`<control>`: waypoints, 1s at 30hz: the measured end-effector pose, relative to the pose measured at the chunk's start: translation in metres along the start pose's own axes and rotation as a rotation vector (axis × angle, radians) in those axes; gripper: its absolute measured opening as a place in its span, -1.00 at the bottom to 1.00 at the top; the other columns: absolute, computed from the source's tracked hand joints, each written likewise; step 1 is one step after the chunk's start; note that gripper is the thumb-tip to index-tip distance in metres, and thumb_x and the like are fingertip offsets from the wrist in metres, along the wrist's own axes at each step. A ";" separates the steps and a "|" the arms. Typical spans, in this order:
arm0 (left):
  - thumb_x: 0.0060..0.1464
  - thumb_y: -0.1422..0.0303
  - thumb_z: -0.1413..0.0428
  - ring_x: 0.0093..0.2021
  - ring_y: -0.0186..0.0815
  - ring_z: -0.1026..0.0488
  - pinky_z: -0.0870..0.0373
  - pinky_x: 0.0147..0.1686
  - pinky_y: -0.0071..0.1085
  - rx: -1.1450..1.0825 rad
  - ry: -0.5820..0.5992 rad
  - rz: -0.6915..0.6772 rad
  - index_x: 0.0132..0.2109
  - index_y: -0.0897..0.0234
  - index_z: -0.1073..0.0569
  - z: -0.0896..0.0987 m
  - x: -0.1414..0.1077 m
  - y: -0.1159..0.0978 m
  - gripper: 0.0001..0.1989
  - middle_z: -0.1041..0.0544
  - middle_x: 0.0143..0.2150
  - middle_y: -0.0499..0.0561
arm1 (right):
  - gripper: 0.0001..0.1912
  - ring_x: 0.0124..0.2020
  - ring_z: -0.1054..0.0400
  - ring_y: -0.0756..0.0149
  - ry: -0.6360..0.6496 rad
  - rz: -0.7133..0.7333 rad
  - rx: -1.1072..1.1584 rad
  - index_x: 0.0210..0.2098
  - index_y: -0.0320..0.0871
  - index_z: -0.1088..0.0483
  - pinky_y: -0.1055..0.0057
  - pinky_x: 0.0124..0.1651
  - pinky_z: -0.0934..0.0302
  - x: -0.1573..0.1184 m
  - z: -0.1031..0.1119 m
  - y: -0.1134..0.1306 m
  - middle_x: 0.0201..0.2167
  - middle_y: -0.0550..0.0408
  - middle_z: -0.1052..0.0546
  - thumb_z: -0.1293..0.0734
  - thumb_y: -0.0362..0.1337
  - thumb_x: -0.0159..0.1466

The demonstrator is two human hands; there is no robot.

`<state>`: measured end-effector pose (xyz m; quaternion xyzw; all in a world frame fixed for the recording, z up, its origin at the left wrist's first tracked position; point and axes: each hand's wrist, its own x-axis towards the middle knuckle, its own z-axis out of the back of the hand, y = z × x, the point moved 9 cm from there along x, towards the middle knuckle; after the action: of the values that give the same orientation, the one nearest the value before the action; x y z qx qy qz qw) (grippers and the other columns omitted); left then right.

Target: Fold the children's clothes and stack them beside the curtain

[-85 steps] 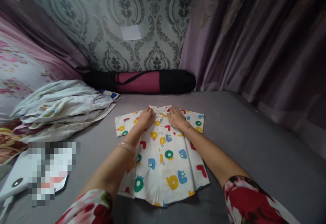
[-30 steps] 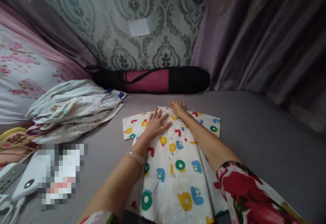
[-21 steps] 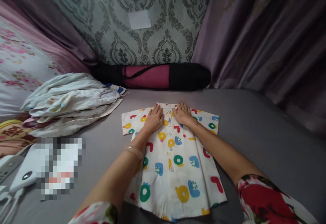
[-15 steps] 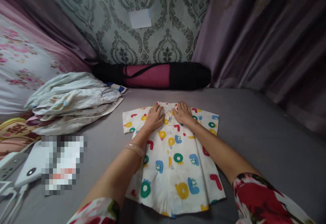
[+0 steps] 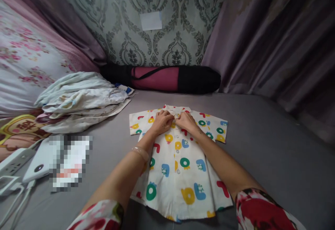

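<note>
A small white short-sleeved shirt [image 5: 167, 184] with colourful letter prints lies front up on the grey bed sheet, its collar pointing away from me. My left hand [image 5: 163, 122] is closed in a pinch on the front placket just below the collar. Right beside it my right hand [image 5: 185, 122] pinches the same spot from the other side. Whatever button sits between the fingertips is mostly hidden. Lower down the placket, several buttons [image 5: 177, 151] show. The sleeves are spread out to both sides.
Folded clothes [image 5: 83, 99] are piled at the left, near a cartoon cushion [image 5: 19, 129]. A power strip [image 5: 15, 162], a white device [image 5: 42, 160] and cables lie at the lower left. A black and pink long bag [image 5: 157, 78] rests against the wall.
Both hands have moved from lying flat on the shirt's shoulders to meeting at the placket below the collar, fingers now pinched. The camera view has shifted slightly left.
</note>
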<state>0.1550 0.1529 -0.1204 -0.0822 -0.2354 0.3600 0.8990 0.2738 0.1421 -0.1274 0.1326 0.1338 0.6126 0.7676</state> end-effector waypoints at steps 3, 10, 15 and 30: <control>0.15 0.41 0.00 -0.06 -0.15 -0.33 -0.24 -0.02 -0.21 -0.031 -0.004 0.007 -0.16 0.22 -0.54 0.000 0.002 0.001 -0.77 -0.50 -0.13 0.08 | -0.82 -0.34 -0.46 0.20 -0.018 0.004 0.095 -0.43 -0.20 -0.50 0.46 -0.39 -0.14 0.007 -0.001 -0.009 -0.44 -0.07 -0.56 -0.30 -0.25 0.16; 0.18 0.38 0.02 -0.07 -0.17 -0.35 -0.27 0.00 -0.22 -0.044 0.036 -0.025 -0.10 0.21 -0.55 -0.002 0.003 0.001 -0.73 -0.48 -0.10 0.10 | -0.72 -0.80 0.12 0.57 0.235 -0.167 0.751 -0.63 -0.15 -0.27 0.54 -0.73 0.24 0.014 -0.018 -0.031 -0.85 0.37 -0.07 -0.34 -0.34 0.19; 0.18 0.34 0.01 -0.07 -0.18 -0.37 -0.28 0.02 -0.22 -0.060 0.050 0.003 -0.09 0.17 -0.58 -0.005 0.002 0.006 -0.72 -0.49 -0.11 0.10 | -0.73 -0.83 0.14 0.61 0.255 -0.187 0.904 -0.60 -0.17 -0.29 0.58 -0.77 0.29 0.012 -0.020 -0.029 -0.85 0.37 -0.13 -0.38 -0.37 0.20; -0.04 0.42 -0.09 -0.35 -0.27 -0.49 -0.34 -0.31 -0.47 -0.112 0.373 0.291 -0.29 0.38 -0.64 -0.015 0.039 -0.004 -0.76 -0.60 -0.40 0.09 | -0.69 -0.83 0.11 0.60 0.252 -0.174 0.939 -0.66 -0.13 -0.20 0.57 -0.78 0.29 0.014 -0.022 -0.028 -0.85 0.37 -0.11 -0.34 -0.40 0.14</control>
<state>0.1893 0.1771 -0.1183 -0.2299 -0.0703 0.4506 0.8598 0.2943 0.1507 -0.1585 0.3774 0.4979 0.4309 0.6512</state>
